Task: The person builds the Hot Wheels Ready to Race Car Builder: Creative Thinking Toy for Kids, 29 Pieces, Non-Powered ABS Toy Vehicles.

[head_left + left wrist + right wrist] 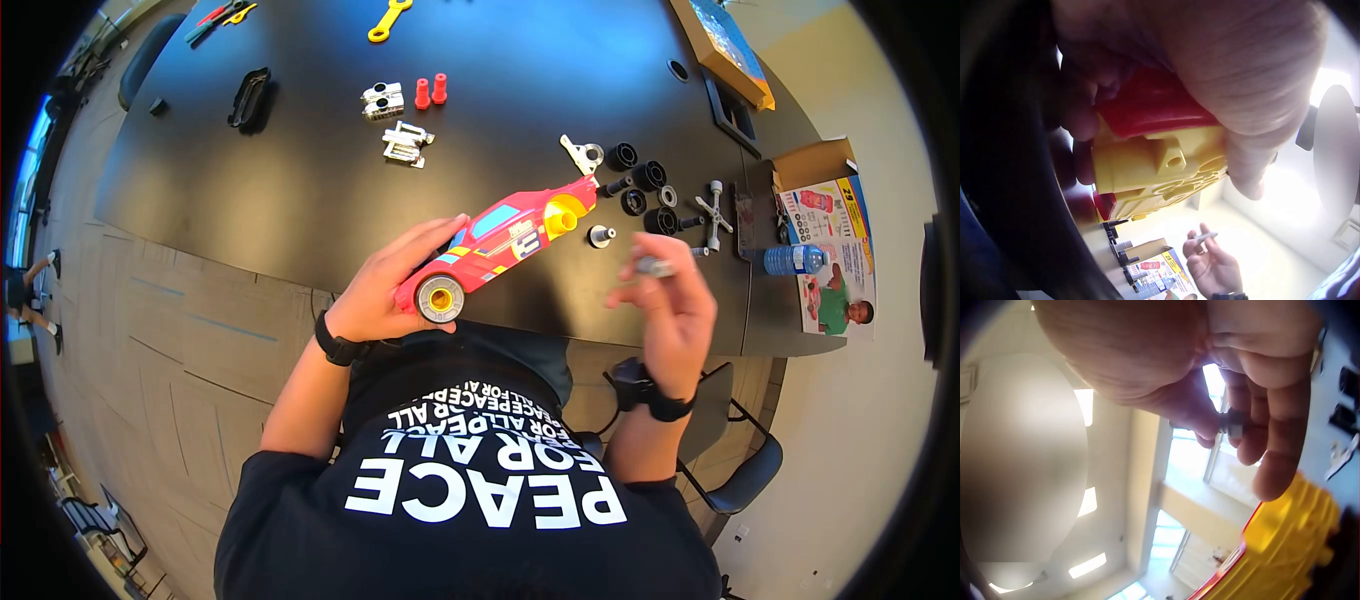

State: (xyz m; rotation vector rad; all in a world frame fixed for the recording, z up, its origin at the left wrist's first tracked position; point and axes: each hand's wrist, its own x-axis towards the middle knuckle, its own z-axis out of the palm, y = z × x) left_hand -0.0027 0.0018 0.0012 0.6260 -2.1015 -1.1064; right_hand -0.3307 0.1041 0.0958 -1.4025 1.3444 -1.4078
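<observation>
Within the left hand, curled around the wheeled end, is a red toy car, held tilted so that its other end, with a bare yellow hub, points up toward the right hand. Beside the left hand's fingers sits the car's grey wheel. The car's side bears a large white numeral that looks like a 3; the small lettering above it is too blurred to read. The right hand, well apart from the left, pinches a small grey bolt between thumb and fingers, near the car but not touching it.

Just beyond the right hand, on the dark surface, lie several black wheels. Farther to its right are a grey cross-shaped piece, a water bottle whose label is unreadable, and a printed box with a number starting with 2 on a yellow patch, its second digit unclear. Beyond the left hand stand two red pieces, with a yellow wrench farther off. Below both hands, the person's black shirt reads "PEACE FOR ALL" in white capitals, its lines repeated and overlapping.
</observation>
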